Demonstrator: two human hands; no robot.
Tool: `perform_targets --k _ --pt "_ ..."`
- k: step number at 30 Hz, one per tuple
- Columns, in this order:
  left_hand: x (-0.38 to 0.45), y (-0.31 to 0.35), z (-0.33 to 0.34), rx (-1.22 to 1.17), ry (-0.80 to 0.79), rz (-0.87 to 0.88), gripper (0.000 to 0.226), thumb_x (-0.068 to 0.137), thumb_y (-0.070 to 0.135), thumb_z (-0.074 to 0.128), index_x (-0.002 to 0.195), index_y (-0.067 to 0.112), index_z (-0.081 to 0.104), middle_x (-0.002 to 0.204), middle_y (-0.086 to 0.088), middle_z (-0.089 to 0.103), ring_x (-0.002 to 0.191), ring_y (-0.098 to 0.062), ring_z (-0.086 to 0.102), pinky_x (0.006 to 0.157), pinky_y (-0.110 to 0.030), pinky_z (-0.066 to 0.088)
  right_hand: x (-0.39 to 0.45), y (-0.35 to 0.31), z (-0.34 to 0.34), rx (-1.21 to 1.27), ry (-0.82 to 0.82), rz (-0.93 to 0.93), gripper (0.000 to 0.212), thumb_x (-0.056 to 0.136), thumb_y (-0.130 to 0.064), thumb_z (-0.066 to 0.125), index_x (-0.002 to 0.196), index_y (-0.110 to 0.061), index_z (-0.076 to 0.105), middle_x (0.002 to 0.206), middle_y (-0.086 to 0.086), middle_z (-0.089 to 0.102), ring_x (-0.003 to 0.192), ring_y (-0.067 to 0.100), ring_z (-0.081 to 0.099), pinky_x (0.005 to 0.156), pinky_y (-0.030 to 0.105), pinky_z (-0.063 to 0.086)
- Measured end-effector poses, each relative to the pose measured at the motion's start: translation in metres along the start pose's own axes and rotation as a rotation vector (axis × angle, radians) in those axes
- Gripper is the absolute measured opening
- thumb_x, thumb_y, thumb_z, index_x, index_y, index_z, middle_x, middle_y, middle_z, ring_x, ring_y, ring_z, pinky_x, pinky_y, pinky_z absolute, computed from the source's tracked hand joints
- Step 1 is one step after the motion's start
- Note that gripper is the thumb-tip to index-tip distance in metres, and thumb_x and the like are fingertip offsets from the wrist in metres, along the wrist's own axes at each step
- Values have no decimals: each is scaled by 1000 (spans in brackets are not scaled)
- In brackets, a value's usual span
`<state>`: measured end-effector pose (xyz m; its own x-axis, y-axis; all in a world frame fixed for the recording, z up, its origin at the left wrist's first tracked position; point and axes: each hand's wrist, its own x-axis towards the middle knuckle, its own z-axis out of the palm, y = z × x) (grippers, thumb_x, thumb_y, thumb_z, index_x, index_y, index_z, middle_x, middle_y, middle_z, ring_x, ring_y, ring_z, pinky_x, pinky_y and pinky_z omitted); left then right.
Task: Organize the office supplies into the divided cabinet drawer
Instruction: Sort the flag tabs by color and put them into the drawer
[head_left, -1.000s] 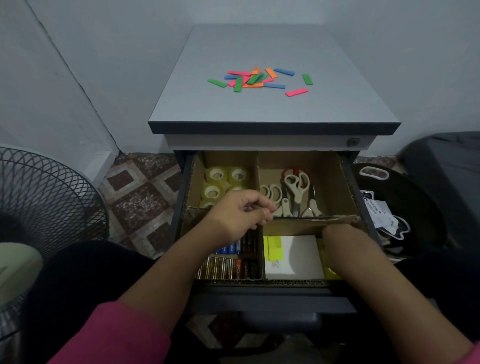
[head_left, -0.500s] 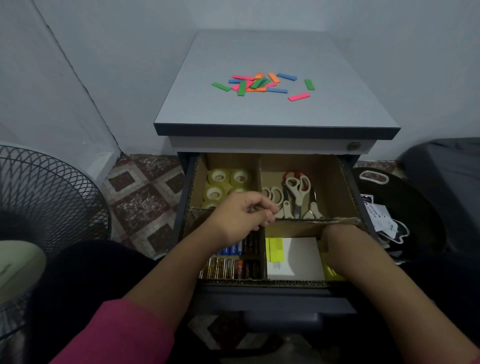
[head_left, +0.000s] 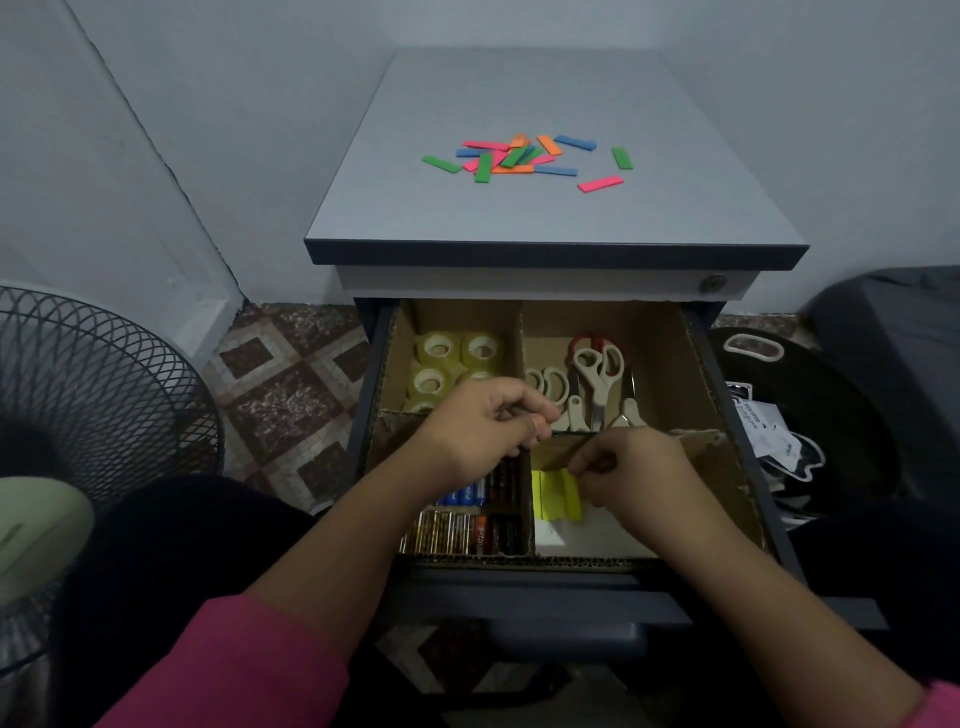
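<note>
Three scissors (head_left: 582, 384) — two hands.

1. I had both forearms reaching forward from the bottom of the view, converging toward the middle, each with a pink sleeve pushed back near the elbow.
2. My left hand (head_left: 485, 423) sat knuckles up, its fingers (head_left: 524, 410) curled under and the thumb tucked against them in a pinch; what they pinched I could not tell.
3. My right hand (head_left: 631, 467) lay just beside it, slightly nearer to me, back of the hand up, fingers (head_left: 589, 460) curled down and pinched together at the tips.
4. The two hands were close but apart.
</note>
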<state>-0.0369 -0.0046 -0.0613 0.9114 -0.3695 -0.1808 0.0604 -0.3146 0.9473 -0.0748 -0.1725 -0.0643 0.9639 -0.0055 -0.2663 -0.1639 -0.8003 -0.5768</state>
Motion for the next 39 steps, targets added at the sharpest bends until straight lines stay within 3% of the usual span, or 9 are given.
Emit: perform_targets --k 5,11,13,17,22,26,28,31,39 --pt "1 0 1 1 7 -2 19 93 2 55 95 16 68 85 5 68 73 -1 59 65 -13 49 6 5 3 -76 -29 -41 21 89 -6 58 96 -16 75 82 -2 64 75 15 61 69 20 45" --pt "1 -1 0 2 8 -9 18 92 3 57 96 16 68 85 5 69 74 -2 60 67 -16 50 5 9 -1 -265 -100 -103 31 85 -10 61 111 -25 70 104 -3 67 93 12 61 78 20 47" --pt "1 -2 0 2 6 -8 18 92 3 57 95 16 68 85 4 69 74 -2 60 67 -16 50 4 10 -1 -336 -167 -102 32 81 -15 67 110 -29 67 101 -4 64 94 15 60 80 27 50" --pt "1 -1 0 -8 4 -8 19 93 2 56 95 16 68 84 4 68 74 -2 60 66 -15 50 7 10 1 -459 -239 -125 19 79 -23 70 75 -33 55 86 -6 52 82 15 53 72 28 47" --pt "1 -1 0 -12 0 -7 20 93 2 56 94 18 68 85 4 69 74 -3 60 66 -16 50 9 14 5 -498 -190 -194 10 81 -28 65 91 -26 66 82 -5 53 81 18 57 67 27 46" --pt "1 0 -1 -12 -3 -6 20 93 3 56 93 20 68 85 5 69 76 -4 60 68 -17 50 9 15 4 -471 -200 -209 15 81 -31 64 69 -31 56 76 -7 44 74 14 48 64 25 39" --pt "1 0 -1 -8 -3 -5 21 93 3 56 93 20 67 85 5 69 76 -4 60 68 -17 50 10 17 4 -467 -191 -221 2 82 -33 64 80 -32 64 78 -8 46 74 13 49 64 25 40" --pt "0 0 -1 2 -1 -4 21 93 4 56 93 21 68 85 5 69 76 -4 61 68 -17 50 9 16 5 -450 -188 -211 25 82 -36 65 106 -32 67 85 -8 53 83 13 57 69 26 46" --pt "-1 2 -1 18 -1 -7 19 93 5 56 94 20 68 88 3 69 78 -5 61 69 -18 51 9 13 4 -421 -173 -217 34 79 -38 71 111 -30 64 93 -5 63 88 15 59 76 33 52"
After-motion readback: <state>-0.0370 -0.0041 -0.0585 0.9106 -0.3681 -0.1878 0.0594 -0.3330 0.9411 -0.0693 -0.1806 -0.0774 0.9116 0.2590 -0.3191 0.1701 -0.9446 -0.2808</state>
